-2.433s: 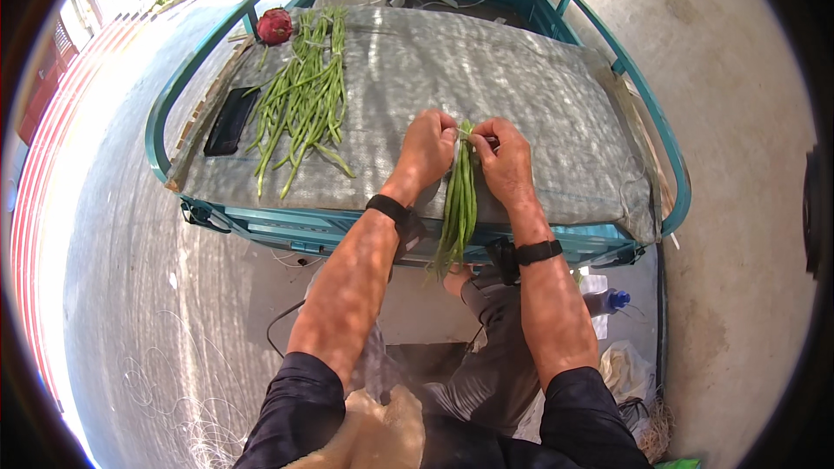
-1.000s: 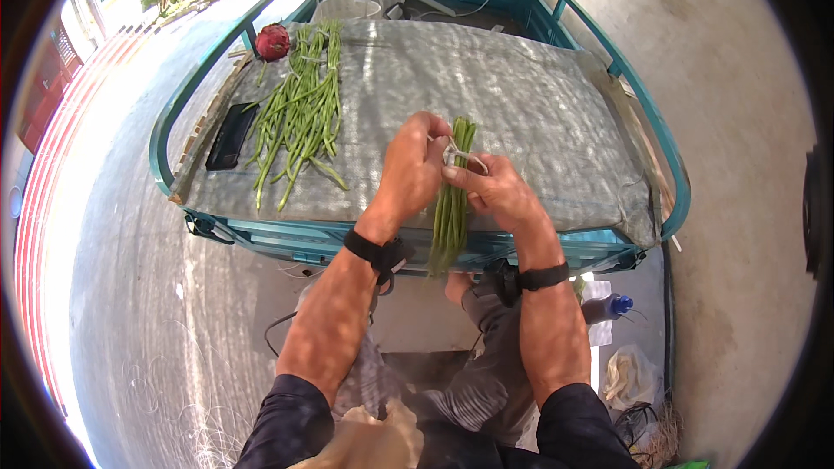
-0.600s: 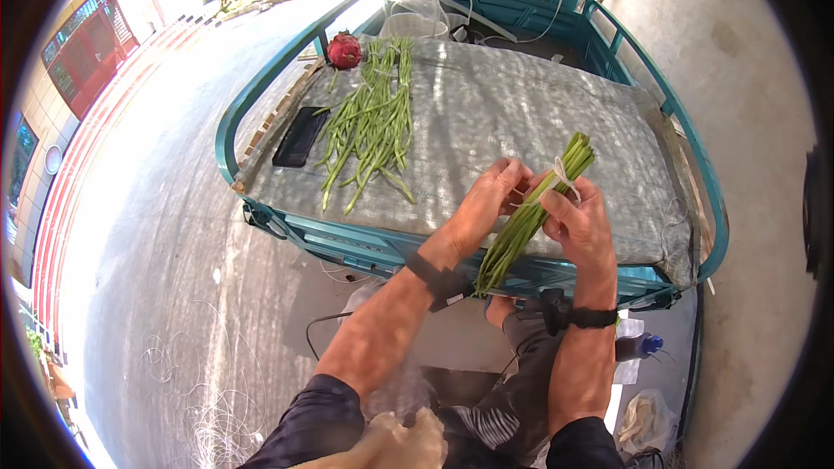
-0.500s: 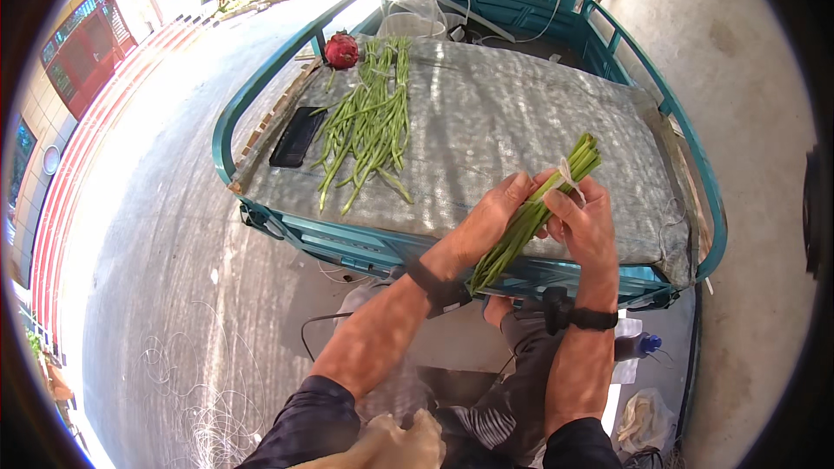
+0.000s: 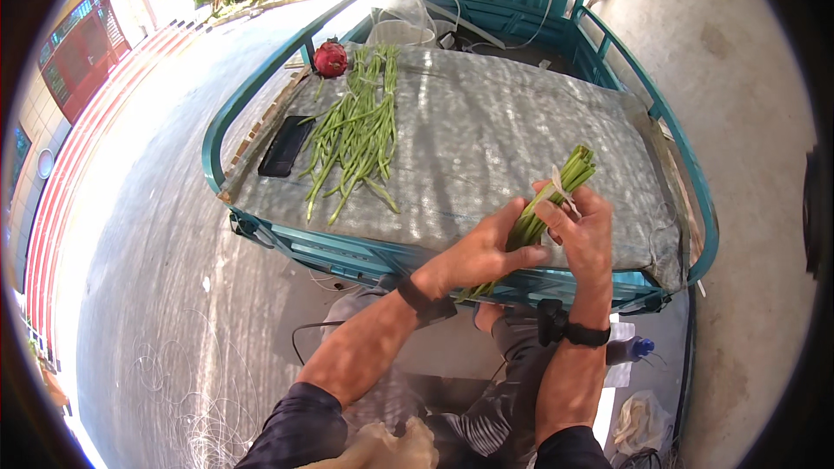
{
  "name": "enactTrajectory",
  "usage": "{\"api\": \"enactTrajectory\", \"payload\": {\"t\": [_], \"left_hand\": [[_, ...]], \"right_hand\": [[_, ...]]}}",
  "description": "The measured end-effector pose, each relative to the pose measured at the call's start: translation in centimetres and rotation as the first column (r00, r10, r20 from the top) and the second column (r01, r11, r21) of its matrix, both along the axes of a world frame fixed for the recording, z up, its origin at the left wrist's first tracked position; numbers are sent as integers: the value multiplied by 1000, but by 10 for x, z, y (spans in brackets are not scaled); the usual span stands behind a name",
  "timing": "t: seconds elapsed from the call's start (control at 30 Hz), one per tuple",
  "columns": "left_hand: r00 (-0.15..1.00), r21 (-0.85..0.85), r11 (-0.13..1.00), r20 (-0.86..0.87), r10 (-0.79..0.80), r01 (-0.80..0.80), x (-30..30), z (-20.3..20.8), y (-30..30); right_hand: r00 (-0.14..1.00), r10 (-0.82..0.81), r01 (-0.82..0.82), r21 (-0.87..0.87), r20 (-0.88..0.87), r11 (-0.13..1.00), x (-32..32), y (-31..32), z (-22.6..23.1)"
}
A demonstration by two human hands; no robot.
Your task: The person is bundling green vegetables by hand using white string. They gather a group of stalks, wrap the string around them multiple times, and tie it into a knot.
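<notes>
A: Entry. Bundle of long green beans [image 5: 546,205], held in the air over the near edge of the grey cloth-covered cart bed [image 5: 486,130]. Long axis?

B: Diagonal. Cut ends point up and away to the right, clear of the hands; the tails run down toward the person's lap, behind the left hand. A pale strip, tie or band I think, shows near the upper end by the right thumb.

A: Hands?

B: Left hand [image 5: 480,252] is wrapped round the lower middle of the bundle, fingers closed over it from the left. Right hand [image 5: 584,230] grips it just above, from the right side, thumb and forefinger pinching at the pale strip. Both clasp the same bundle, nearly touching each other.

A: Which is nearer the cut ends?

B: The right. The left sits lower, nearer the tails.

A: Surroundings?

B: Loose pile of long beans [image 5: 356,135] lies well apart, far left on the cloth, axis roughly away from the person. Red dragon fruit [image 5: 331,58] beyond it, black tray [image 5: 285,146] just beside its left edge.
</notes>
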State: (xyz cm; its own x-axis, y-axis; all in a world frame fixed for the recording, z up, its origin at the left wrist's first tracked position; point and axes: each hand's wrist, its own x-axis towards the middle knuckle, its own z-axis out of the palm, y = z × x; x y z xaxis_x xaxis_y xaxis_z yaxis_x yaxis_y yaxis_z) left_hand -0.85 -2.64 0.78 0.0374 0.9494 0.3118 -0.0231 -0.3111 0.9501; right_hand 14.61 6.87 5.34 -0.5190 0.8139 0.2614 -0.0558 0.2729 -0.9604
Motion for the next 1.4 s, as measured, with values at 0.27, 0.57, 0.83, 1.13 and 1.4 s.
{"api": "enactTrajectory", "payload": {"t": [0.27, 0.57, 0.83, 1.13, 1.4], "left_hand": [[958, -266, 921, 90, -271, 285, -11, 1, -3], [901, -194, 938, -279, -333, 286, -44, 25, -14], [975, -21, 987, 156, -155, 161, -83, 35, -27], [951, -43, 999, 308, -5, 19, -73, 32, -19], [921, -110, 989, 367, 132, -98, -75, 33, -18]], "right_hand": [[960, 227, -193, -205, 161, 960, 10, -2, 10], [877, 470, -456, 137, -98, 879, 11, -15, 10], [816, 530, -537, -35, 233, 843, 12, -12, 14], [759, 570, -557, -142, 315, 819, 5, -31, 22], [796, 502, -555, 77, 338, 828, 8, -24, 20]]}}
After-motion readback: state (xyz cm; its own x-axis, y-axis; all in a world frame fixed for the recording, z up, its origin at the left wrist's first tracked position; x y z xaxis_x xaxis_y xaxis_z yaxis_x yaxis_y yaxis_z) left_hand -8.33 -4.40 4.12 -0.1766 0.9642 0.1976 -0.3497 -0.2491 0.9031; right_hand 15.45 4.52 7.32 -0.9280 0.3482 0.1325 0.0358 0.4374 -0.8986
